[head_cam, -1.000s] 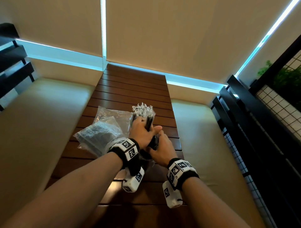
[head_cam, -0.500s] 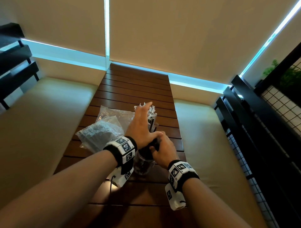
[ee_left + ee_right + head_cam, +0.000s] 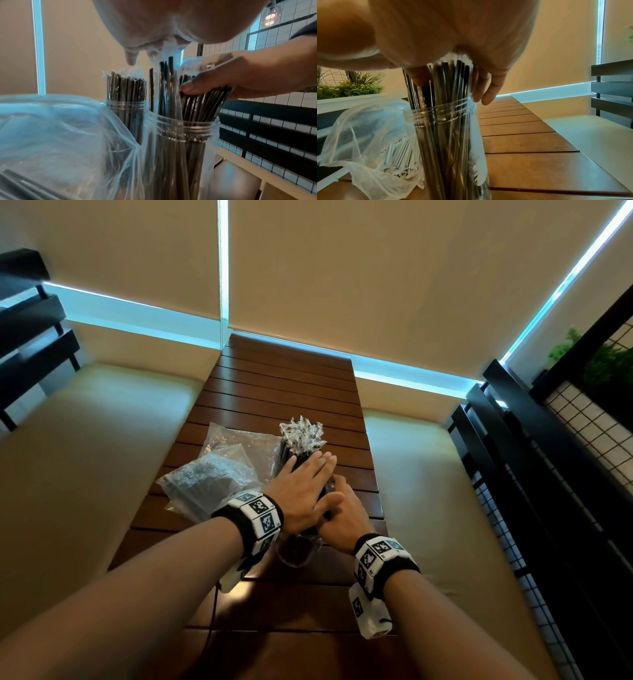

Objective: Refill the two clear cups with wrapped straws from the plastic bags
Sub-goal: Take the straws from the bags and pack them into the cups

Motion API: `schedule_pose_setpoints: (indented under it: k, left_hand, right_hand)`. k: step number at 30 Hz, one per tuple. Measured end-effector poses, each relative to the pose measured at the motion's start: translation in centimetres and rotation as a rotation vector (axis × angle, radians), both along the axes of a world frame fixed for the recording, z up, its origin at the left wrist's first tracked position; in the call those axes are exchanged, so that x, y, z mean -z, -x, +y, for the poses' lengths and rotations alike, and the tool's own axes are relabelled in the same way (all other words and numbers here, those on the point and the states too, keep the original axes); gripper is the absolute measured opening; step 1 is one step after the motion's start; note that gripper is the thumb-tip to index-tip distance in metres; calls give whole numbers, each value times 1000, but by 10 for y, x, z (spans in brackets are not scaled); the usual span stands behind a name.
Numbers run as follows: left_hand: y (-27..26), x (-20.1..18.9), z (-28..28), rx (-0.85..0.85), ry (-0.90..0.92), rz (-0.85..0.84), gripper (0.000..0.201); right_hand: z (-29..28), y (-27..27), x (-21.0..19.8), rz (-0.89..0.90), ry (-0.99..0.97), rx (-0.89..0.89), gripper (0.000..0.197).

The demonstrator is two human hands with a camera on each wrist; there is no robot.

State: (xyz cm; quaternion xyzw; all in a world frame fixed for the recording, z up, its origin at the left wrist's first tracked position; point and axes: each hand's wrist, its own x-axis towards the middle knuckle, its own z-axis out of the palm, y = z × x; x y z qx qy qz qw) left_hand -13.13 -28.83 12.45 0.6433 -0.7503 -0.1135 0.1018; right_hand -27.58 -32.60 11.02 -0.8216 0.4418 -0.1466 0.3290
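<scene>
Our left hand [image 3: 301, 491] lies flat on the straws [image 3: 173, 94] in the near cup [image 3: 185, 135]; our right hand [image 3: 342, 518] grips them. Pressing unevenly could tip this cup at mid-bench [image 3: 284, 385] into the bags [image 3: 209, 481].

Slatted wooden table [image 3: 284, 392] between cream benches [image 3: 85, 440], beige blinds [image 3: 376, 268] behind.

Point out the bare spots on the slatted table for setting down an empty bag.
Free: the brown slatted wooden table beyond the far clear plastic cup, and its near end. Crowded: mid-table, around the clear plastic bags, near cup and both hands.
</scene>
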Motion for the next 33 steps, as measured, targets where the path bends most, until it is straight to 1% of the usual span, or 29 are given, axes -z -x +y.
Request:
schedule_pose_setpoints:
  k: [1, 3, 4, 5, 7, 8, 9, 10, 11, 12, 13, 14, 15, 16, 17, 18, 19, 20, 21, 22, 23, 26, 27, 29, 31, 33]
  left_hand:
    - [0, 0, 0, -3, -1, -2, 83]
    - [-2, 4, 1, -3, -62, -4, 84]
    - [-3, 6, 3, -3, -81, 7, 84]
    - [-5, 6, 5, -1, -72, 35, 83]
    - [-11, 0, 7, -3, 16, 163, 80]
    - [-16, -6, 8, -23, 94, 245, 75]
    - [-24, -11, 8, -63, 174, 327, 68]
    - [-34, -15, 9, -119, 228, 383, 60]
    - [-46, -18, 11, -180, 255, 400, 58]
    - [-59, -18, 14, -236, 245, 355, 62]
    - [-72, -17, 19, -272, 180, 250, 71]
    - [-83, -13, 26, -287, 66, 115, 82]
    - [-93, -7, 33, -291, -54, -21, 93]
    - [-100, 0, 39, -298, -147, -134, 102]
    - [-106, 9, 45, -318, -210, -202, 106]
    - [-109, 16, 51, -351, -246, -220, 101]
    - [-113, 21, 56, -388, -247, -196, 82]
    - [-117, 22, 59, -411, -224, -157, 57]
    - [-120, 20, 62, -421, -191, -120, 36]
    - [-123, 18, 64, -417, -163, -99, 23]
    - [-124, 15, 68, -410, -133, -78, 18]
    - [-130, 5, 76, -401, -79, -46, 16]
    - [-132, 3, 78, -396, -74, -45, 16]
    - [-137, 1, 83, -387, -64, -18, 17]
    - [-140, 2, 90, -374, -58, 36, 19]
    - [-143, 3, 99, -361, -64, 68, 25]
  right_hand:
    - [0, 1, -1, -14, -6, -13, 71]
    - [-1, 1, -3, -17, -37, -25, 87]
    - [-2, 1, -5, 10, -44, -32, 94]
    - [-2, 1, -5, 56, -20, -41, 99]
    - [-4, -2, -10, 175, 116, -44, 101]
    - [-4, -5, -15, 199, 200, -34, 97]
    - [-4, -9, -21, 187, 286, -13, 91]
    - [-4, -15, -28, 165, 374, 16, 83]
    - [-3, -21, -37, 143, 468, 43, 74]
    - [0, -28, -45, 126, 551, 57, 61]
    - [3, -36, -52, 110, 624, 47, 44]
    - [7, -46, -59, 107, 671, 6, 27]
    - [12, -56, -63, 124, 674, -66, 17]
    - [19, -66, -66, 174, 629, -160, 15]
    - [26, -76, -67, 250, 565, -266, 15]
    - [33, -86, -64, 347, 498, -363, 14]
    - [40, -96, -59, 448, 429, -442, 12]
    - [46, -104, -52, 536, 358, -494, 13]
    - [51, -112, -43, 581, 300, -514, 17]
    - [54, -120, -32, 591, 248, -501, 21]
    - [56, -127, -21, 580, 208, -472, 25]
    - [62, -149, 11, 580, 103, -384, 48]
    - [62, -155, 22, 587, 66, -340, 52]
    - [62, -165, 41, 584, 29, -234, 50]
    - [62, -169, 52, 567, -3, -106, 48]
    - [63, -174, 61, 542, -114, -55, 45]
